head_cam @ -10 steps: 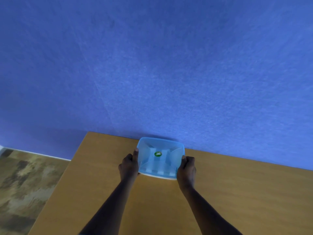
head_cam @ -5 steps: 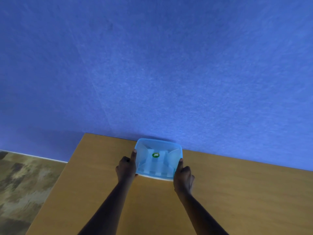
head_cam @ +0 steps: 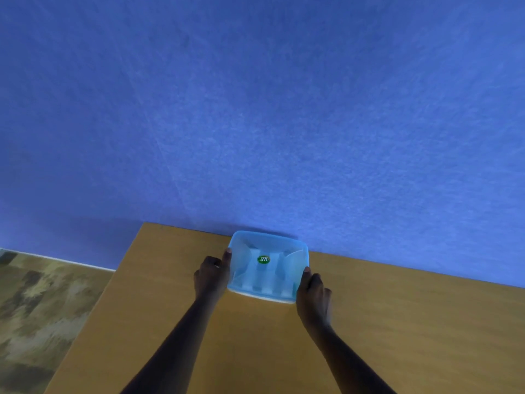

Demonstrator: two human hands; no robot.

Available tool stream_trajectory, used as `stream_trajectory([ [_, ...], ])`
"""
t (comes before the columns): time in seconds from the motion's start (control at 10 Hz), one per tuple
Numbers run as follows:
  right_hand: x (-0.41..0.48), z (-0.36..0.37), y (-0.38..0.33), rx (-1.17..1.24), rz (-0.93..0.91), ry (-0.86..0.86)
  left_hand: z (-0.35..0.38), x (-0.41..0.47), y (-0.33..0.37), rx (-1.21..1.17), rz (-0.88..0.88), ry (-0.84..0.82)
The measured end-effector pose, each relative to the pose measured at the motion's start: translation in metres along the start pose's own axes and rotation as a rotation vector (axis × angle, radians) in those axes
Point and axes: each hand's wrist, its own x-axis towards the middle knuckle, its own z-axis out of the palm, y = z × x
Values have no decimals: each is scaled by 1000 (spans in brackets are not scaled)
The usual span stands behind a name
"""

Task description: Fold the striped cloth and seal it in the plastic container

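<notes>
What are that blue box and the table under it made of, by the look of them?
The container looks like thin translucent blue plastic: pale stripes inside show through its smooth, slightly glossy lid. The table looks like wood or a wood-look laminate, tan with fine grain lines and a matte, even finish; which of the two cannot be told.

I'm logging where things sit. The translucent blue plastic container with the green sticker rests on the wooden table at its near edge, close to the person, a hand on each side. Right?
Not quite. The head view shows the translucent blue plastic container at the wooden table's far edge, against the blue wall. The rest holds: green sticker on it, left hand and right hand on its sides.
</notes>
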Motion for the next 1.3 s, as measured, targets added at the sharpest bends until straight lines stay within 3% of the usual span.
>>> stream_trajectory([
  [0.3, 50, -4, -39, -17, -5, -66, 13, 41, 41, -93, 23, -28],
  [0.5, 51, 12, -31, 33, -24, -3, 28, 51, 37, -275, -71, -14],
  [0.9, 52, 18, -29, 58, -54, 46, 33, 41, 37, -216, 50, 69],
  [1.1, 52, 3, -34, 99, -5, -74, 27, 32, 38, -210, 66, 135],
  [1.3, 52, -26, -36, -28, -63, -193, 6, 18, 39, -102, 144, 117],
])
